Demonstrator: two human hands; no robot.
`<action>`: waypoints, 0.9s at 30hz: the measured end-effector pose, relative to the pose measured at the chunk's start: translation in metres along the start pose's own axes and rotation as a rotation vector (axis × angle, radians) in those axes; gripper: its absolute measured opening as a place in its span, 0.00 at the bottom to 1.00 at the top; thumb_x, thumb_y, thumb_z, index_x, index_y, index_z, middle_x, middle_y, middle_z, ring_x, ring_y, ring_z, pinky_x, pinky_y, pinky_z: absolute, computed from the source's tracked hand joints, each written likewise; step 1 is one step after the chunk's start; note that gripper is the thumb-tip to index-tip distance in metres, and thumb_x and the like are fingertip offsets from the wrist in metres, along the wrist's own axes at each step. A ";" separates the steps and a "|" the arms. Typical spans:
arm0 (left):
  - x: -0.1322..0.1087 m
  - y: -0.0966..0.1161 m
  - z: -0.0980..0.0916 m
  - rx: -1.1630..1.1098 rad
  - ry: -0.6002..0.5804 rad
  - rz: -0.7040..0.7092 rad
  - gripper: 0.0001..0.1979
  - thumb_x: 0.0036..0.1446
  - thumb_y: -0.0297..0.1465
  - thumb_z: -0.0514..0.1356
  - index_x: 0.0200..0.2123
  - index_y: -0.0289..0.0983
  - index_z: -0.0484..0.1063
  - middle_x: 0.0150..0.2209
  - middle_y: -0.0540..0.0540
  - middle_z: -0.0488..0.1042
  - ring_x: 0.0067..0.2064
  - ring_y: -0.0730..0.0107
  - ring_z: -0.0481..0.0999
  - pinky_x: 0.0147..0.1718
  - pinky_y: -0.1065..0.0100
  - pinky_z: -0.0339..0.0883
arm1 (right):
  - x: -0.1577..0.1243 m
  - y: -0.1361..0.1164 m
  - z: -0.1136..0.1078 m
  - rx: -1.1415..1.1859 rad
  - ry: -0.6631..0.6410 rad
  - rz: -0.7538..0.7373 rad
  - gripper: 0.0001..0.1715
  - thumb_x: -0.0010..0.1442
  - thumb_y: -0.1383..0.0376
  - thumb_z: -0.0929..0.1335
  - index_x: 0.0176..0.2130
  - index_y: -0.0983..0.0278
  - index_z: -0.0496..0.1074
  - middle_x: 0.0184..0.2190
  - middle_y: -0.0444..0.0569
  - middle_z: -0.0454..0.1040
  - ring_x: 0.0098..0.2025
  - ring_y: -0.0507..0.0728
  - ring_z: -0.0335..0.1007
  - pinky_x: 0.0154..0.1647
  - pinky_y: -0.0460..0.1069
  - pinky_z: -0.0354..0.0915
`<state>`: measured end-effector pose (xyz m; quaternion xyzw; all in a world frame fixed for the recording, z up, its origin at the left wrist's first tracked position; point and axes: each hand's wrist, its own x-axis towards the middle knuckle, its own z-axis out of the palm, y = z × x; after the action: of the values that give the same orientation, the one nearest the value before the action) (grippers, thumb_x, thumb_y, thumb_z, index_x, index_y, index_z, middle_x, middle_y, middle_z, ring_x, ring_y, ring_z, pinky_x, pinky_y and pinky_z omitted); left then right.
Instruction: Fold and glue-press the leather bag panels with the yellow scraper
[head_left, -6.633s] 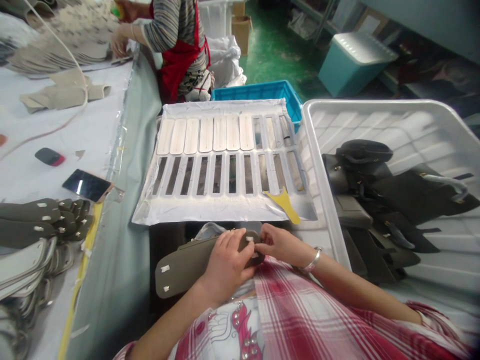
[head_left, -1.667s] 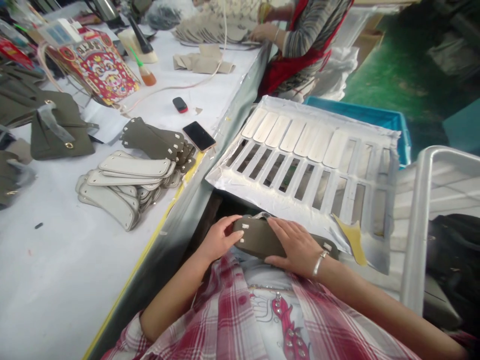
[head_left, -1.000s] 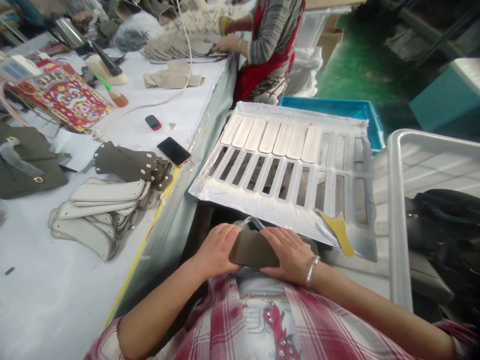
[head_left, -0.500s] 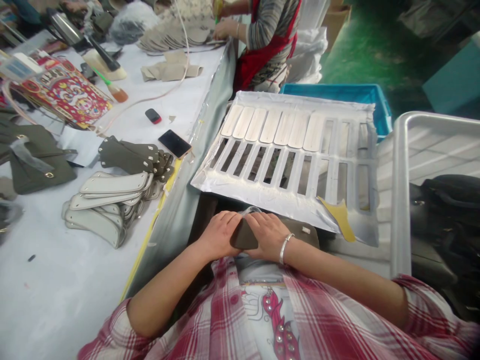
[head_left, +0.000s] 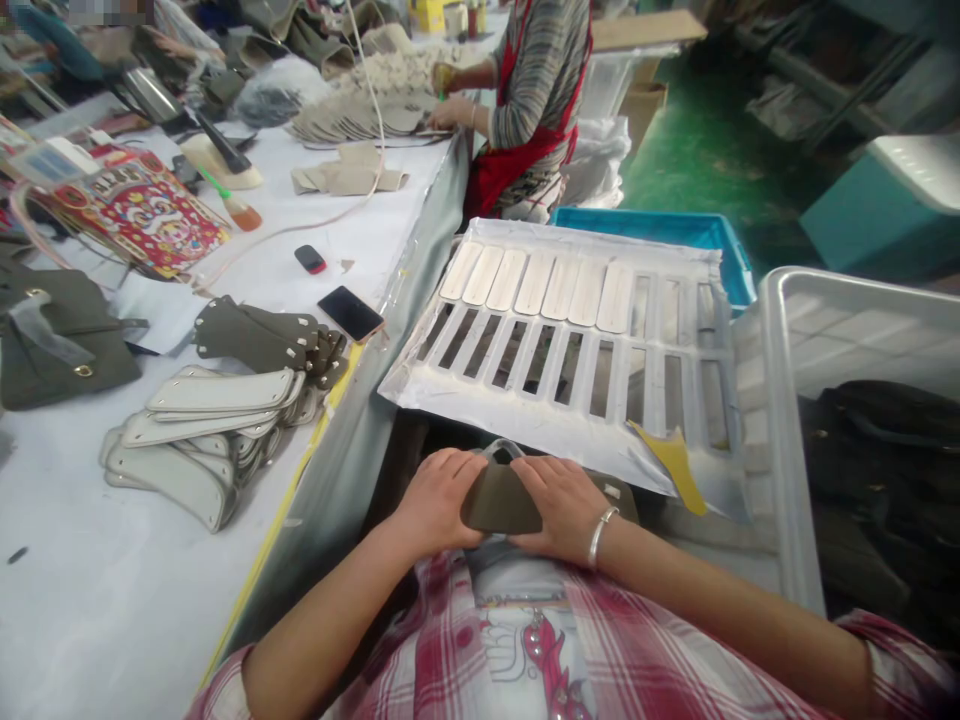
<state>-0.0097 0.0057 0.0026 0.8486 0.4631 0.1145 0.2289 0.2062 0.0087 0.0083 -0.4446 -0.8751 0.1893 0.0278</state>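
Close to my waist, an olive-grey leather panel (head_left: 501, 505) spans the space between my hands, a small white bit showing near its right end. My left hand (head_left: 441, 503) is closed on its left end, fingers over the top edge and thumb below. Further along it, my right hand (head_left: 561, 505) grips the panel the same way. A clear plastic loop (head_left: 502, 450) rises behind the panel between my fingertips; what it belongs to is hidden. On the table to the left lie a stack of similar olive pieces (head_left: 251, 330) and a pile of pale grey pieces (head_left: 176, 455).
A white slotted rack (head_left: 480, 395) with pale strips stands ahead, a yellow piece (head_left: 675, 470) at its front edge. A white bin (head_left: 780, 440) holding dark items is to the right. A phone (head_left: 350, 313) lies by the table edge. A co-worker (head_left: 536, 100) works beyond.
The view has tilted up slightly, so most things sit lower. My right hand has shifted a little right along the panel, baring more of its middle and the clear loop.
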 end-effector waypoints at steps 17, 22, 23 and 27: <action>0.057 0.046 0.017 0.228 -0.118 0.011 0.18 0.62 0.42 0.46 0.39 0.35 0.66 0.37 0.42 0.72 0.39 0.58 0.71 0.39 0.58 0.62 | -0.011 0.048 -0.002 -0.115 -0.127 0.272 0.21 0.66 0.57 0.54 0.40 0.64 0.69 0.32 0.51 0.74 0.36 0.59 0.72 0.36 0.52 0.63; 0.051 0.047 0.014 0.253 -0.031 -0.003 0.15 0.61 0.41 0.48 0.38 0.36 0.66 0.36 0.44 0.72 0.38 0.59 0.71 0.38 0.59 0.64 | -0.017 0.051 -0.001 -0.100 -0.041 0.194 0.21 0.65 0.59 0.53 0.37 0.62 0.70 0.32 0.51 0.74 0.35 0.58 0.72 0.35 0.52 0.64; 0.049 0.049 0.012 0.234 -0.006 0.003 0.15 0.61 0.41 0.48 0.38 0.36 0.66 0.36 0.45 0.73 0.38 0.60 0.71 0.37 0.60 0.64 | -0.021 0.055 0.003 -0.102 0.032 0.143 0.20 0.64 0.59 0.54 0.39 0.62 0.71 0.33 0.50 0.75 0.35 0.58 0.72 0.36 0.52 0.65; 0.045 0.046 0.003 0.148 0.138 0.043 0.12 0.61 0.35 0.48 0.43 0.37 0.65 0.39 0.47 0.74 0.40 0.65 0.72 0.39 0.65 0.65 | -0.022 0.084 0.028 -0.191 0.423 -0.126 0.15 0.59 0.58 0.60 0.41 0.57 0.73 0.37 0.48 0.77 0.37 0.59 0.73 0.38 0.54 0.66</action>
<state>0.0498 0.0212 0.0224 0.8631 0.4665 0.1429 0.1306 0.2776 0.0275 -0.0448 -0.4194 -0.8898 0.0062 0.1800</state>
